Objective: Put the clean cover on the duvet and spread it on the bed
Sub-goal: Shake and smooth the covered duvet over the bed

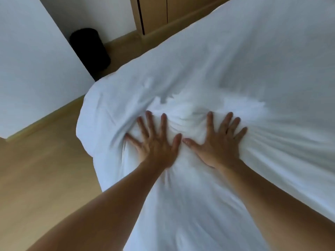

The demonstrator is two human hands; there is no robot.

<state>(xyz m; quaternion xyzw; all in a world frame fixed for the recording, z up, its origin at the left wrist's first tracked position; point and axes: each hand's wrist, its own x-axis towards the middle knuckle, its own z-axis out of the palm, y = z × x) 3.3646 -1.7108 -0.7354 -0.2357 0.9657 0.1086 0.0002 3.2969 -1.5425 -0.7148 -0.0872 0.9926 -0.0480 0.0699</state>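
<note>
The white covered duvet (244,73) lies spread over the bed and fills the right and middle of the view, its rounded corner hanging near the floor at the left. My left hand (155,142) presses flat on the duvet with fingers spread wide. Beside it, my right hand (219,142) presses down the same way, thumbs nearly meeting. The fabric bunches into wrinkles between and just beyond the two hands. The bed itself is hidden under the duvet.
Light wooden floor (41,169) runs along the left side of the bed. A black cylindrical bin (89,51) stands against the white wall (30,60) at the back left. Wooden cupboard doors (154,11) are at the top.
</note>
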